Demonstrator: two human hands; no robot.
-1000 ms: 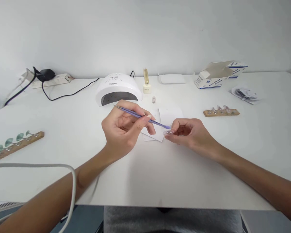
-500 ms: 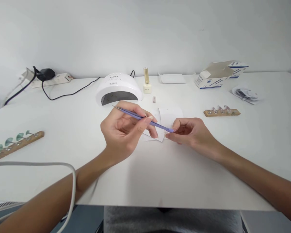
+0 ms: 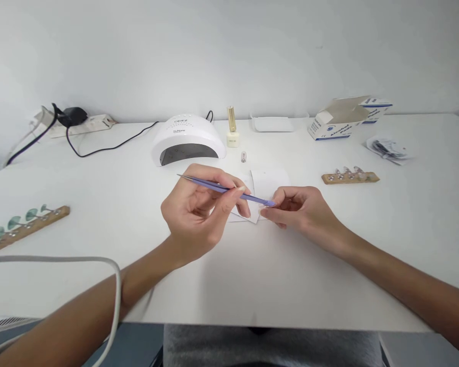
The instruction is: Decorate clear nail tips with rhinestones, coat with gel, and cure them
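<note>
Purple tweezers (image 3: 213, 186), pinched by the left hand (image 3: 199, 220), are now brought blunt-end-first over the clear nail tip (image 3: 265, 206) gripped by the right hand (image 3: 306, 206), plainer a second ago, mostly covered now, so pressing seems under way.

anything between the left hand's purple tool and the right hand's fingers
Nothing visible: the purple tool, held in the left hand, spans the gap, its broad end at the fingers of the right hand.

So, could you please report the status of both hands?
Left hand holding purple tool. Right hand pinching small piece, mostly hidden, at tool's broad end. White cable crosses view of left forearm.
</note>
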